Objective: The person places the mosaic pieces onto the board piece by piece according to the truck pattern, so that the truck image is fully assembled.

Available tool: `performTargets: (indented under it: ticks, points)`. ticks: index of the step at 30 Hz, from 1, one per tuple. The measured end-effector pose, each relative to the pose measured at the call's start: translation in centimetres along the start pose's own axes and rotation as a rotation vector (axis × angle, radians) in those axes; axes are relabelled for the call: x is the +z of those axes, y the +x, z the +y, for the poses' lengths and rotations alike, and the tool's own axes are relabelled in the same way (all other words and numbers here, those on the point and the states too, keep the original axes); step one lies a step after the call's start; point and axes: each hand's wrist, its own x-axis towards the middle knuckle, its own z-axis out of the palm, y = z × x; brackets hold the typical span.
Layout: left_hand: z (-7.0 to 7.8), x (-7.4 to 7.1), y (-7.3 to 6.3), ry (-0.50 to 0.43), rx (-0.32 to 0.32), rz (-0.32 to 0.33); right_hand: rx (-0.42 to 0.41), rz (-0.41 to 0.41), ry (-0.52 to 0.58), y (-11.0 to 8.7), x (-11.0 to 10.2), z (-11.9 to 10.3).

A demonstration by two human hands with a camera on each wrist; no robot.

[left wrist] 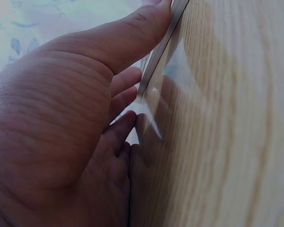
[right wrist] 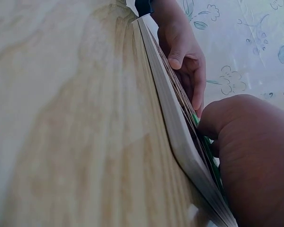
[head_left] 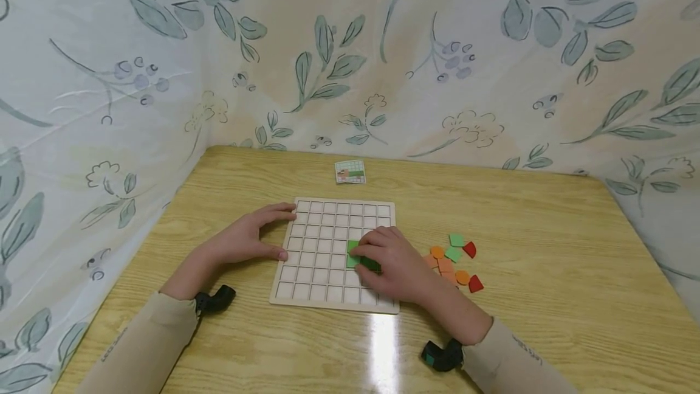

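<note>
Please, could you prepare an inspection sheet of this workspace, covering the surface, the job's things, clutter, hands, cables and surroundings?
Surface: table with wood grain; bright reflection on the near side.
Job's things: grid board lies flat; green pieces on it, partly hidden; loose pieces in orange, red and green to its right; small picture card beyond it.
Clutter: nothing seen.
Left hand: touches the board's left edge.
Right hand: fingers at the green pieces; pinching or pressing, cannot tell.
Cables: nothing seen.
Surroundings: cloth with leaves and flowers behind the table and at its left.
</note>
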Motion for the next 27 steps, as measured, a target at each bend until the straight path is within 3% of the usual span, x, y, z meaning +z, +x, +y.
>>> performTargets:
  ticks: [15,22,27]
  points:
    - [0.1,0.3,-0.1,-0.016,-0.001,0.001,0.002,-0.018,0.013,-0.3,-0.1,0.1]
    - [0.1,0.2,0.0,-0.016,-0.003,0.002,-0.006,0.048,0.012,-0.4,-0.3,0.3]
    - [0.0,0.0,0.1,-0.020,-0.004,0.000,0.039,0.099,-0.011,-1.1,-1.1,0.6]
